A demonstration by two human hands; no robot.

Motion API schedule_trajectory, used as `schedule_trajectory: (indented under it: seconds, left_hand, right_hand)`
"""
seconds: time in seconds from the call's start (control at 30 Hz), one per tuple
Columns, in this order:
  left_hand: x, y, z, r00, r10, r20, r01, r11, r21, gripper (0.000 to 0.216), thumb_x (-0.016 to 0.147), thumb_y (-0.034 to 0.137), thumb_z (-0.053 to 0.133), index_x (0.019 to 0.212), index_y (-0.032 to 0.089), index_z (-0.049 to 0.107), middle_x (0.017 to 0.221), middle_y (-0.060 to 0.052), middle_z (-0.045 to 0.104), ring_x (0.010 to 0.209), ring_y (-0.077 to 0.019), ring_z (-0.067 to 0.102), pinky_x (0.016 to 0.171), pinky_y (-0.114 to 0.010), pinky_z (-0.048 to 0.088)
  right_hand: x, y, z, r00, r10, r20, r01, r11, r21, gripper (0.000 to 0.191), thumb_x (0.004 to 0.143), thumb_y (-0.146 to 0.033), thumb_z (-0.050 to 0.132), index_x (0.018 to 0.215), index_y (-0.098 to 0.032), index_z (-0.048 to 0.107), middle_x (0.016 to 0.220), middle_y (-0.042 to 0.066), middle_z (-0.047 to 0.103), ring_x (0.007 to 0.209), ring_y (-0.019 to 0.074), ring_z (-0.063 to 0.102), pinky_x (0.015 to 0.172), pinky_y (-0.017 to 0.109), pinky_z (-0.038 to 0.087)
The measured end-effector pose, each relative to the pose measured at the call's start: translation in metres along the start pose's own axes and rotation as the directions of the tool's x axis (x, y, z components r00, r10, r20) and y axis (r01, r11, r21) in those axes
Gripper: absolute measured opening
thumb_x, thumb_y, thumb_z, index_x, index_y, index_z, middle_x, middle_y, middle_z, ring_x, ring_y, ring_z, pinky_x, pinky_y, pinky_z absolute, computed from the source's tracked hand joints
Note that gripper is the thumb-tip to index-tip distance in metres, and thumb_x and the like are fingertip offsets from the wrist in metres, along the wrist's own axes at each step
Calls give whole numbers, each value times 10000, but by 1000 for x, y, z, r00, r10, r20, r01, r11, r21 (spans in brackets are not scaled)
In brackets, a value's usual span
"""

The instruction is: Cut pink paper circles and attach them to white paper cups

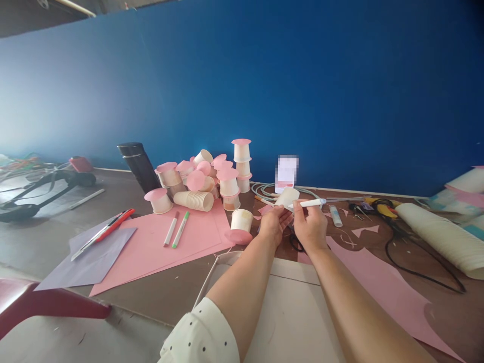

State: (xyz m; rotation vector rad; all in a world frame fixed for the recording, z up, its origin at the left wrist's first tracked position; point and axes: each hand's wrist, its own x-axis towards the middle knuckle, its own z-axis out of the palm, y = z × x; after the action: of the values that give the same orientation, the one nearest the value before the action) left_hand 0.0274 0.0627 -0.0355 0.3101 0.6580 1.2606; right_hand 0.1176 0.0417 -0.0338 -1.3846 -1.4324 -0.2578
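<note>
A white paper cup is tilted in my left hand, whose fingers close around its lower part. My right hand grips a white marker with a pale blue end, lying nearly level. The marker's left end meets the side of the cup; whether it touches, I cannot tell. To the left of my hands stands another paper cup with a pink paper disc at its lower end. Behind the hands a lit phone leans upright, its screen blurred.
Several cups with pink discs, a row of nested cups and a black flask stand left. Two markers lie on pink sheets. A red cutter rests on grey paper. Right are a glue stick, scraps and a long cup stack.
</note>
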Motion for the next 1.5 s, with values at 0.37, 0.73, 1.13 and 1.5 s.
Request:
schedule_trajectory:
  seconds: [0.37, 0.73, 1.13, 1.5]
  left_hand:
    - [2, 0, -1, 1000, -2, 4, 2, 1000, -20, 49, 796, 120, 575, 799, 99, 619, 773, -104, 666, 703, -149, 652, 750, -272, 528]
    - [-2, 6, -1, 1000, -24, 19, 27, 987, -161, 68, 823, 110, 537, 805, 113, 602, 827, -101, 667, 756, -149, 665, 733, -260, 549]
    - [-3, 5, 0, 999, -19, 46, 25, 991, -132, 81, 824, 117, 554, 807, 89, 628, 813, -106, 667, 733, -143, 653, 715, -247, 539]
    - [-1, 5, -1, 998, -9, 59, 16, 994, -111, 79, 820, 114, 547, 798, 92, 620, 788, -92, 660, 721, -137, 651, 678, -228, 533]
  right_hand:
    - [1, -1, -1, 1000, -2, -21, 2, 1000, 4, 291, 889, -377, 477, 893, -159, 670, 836, 102, 693, 750, 228, 628, 711, 329, 462]
    - [6, -8, -9, 990, 30, -139, -28, 999, 15, 296, 910, -365, 456, 903, -154, 664, 847, 112, 693, 787, 224, 626, 736, 337, 464]
    - [0, -2, -2, 1000, -9, -6, 9, 1000, 9, 315, 895, -401, 462, 886, -164, 670, 815, 98, 691, 729, 221, 622, 713, 329, 465]
    - [0, -5, -3, 1000, 3, 8, -3, 999, 39, 295, 892, -389, 477, 886, -162, 666, 821, 97, 692, 754, 225, 632, 713, 320, 467]
